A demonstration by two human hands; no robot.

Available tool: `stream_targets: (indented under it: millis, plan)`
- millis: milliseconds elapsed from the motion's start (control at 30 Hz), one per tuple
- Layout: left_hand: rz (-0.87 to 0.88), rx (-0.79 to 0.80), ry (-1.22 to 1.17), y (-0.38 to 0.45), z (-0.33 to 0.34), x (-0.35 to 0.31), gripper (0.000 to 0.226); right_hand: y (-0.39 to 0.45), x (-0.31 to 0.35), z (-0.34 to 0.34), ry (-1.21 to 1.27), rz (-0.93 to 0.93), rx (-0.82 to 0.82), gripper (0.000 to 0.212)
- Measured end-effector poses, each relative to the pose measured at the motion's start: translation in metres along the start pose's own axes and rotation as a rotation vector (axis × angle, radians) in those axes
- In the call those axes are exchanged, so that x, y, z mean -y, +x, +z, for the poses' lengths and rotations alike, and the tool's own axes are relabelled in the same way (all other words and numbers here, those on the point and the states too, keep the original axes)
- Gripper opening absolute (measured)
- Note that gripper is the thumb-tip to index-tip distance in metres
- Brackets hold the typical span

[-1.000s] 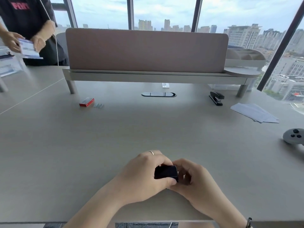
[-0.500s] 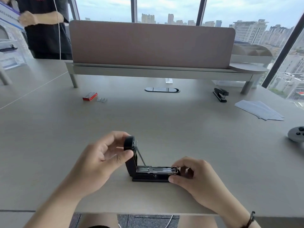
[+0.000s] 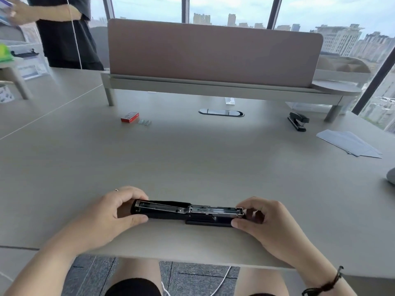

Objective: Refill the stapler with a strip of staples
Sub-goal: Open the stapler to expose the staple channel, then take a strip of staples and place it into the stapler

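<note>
Now the black stapler (image 3: 188, 212) lies opened out flat on the grey desk (image 3: 192, 163), close to its near edge, with the lid folded back to the left and the metal staple channel facing up on the right. The left hand (image 3: 111, 212) is closed around the end of the folded-back lid, thumb on the near side and fingers curled over the far side. The right hand (image 3: 263, 221) pinches the front end of the channel and base, thumb pressed against the near side and fingers bent over the top. Both hands rest low over the desk.

Far back on the left sits a small red staple box (image 3: 129, 117), and just beside it, to the right, lie loose strips of staples (image 3: 145, 122). A second black stapler (image 3: 297, 123) sits closed at the far right, near a stack of white paper (image 3: 350, 143). Another person (image 3: 64, 33) in dark clothing stands at the far left corner.
</note>
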State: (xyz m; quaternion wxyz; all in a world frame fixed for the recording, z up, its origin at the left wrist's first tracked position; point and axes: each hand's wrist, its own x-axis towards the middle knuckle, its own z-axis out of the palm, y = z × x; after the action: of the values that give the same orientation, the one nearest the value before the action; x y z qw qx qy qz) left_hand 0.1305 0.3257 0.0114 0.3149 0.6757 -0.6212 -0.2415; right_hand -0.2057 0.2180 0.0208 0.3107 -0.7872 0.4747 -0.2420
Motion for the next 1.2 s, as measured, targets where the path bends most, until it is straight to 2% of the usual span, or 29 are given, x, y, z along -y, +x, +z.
stream_targets:
  millis: [233, 367, 467, 533, 600, 700, 767, 900, 1067, 1200]
  plan:
    - [0.021, 0.009, 0.069, -0.001, 0.001, -0.003, 0.062, -0.001, -0.002, 0.0, 0.006, -0.004, 0.007, 0.014]
    - [0.02, 0.04, 0.061, 0.002, -0.002, -0.005, 0.049, -0.001, -0.003, -0.001, 0.02, -0.007, 0.018, 0.019]
    - [-0.011, 0.127, 0.048, 0.004, -0.011, -0.005, 0.059, 0.001, -0.001, -0.006, 0.073, 0.02, 0.101, 0.032]
    - [-0.009, 0.129, -0.057, 0.01, -0.02, -0.009, 0.062, 0.006, 0.003, -0.012, 0.121, 0.06, 0.112, 0.036]
    - [0.002, 0.048, -0.093, 0.023, -0.027, -0.012, 0.053, 0.02, 0.009, -0.016, 0.096, 0.062, 0.087, 0.027]
    - [-0.041, -0.146, 0.154, 0.057, -0.034, -0.007, 0.014, 0.06, 0.029, -0.012, 0.029, 0.017, 0.102, 0.02]
    - [-0.068, -0.215, 0.249, 0.083, -0.037, -0.002, 0.003, 0.095, 0.042, 0.001, 0.014, -0.012, 0.139, 0.024]
    - [-0.148, -0.331, 0.13, 0.128, -0.044, 0.011, 0.01, 0.166, 0.068, 0.042, 0.008, -0.012, 0.167, 0.03]
    - [-0.211, -0.586, 0.197, 0.153, -0.046, 0.031, 0.01, 0.233, 0.103, 0.097, 0.061, -0.017, 0.118, 0.03]
    - [-0.177, -0.603, 0.105, 0.162, -0.044, 0.05, 0.008, 0.283, 0.121, 0.138, -0.012, -0.062, 0.083, 0.044]
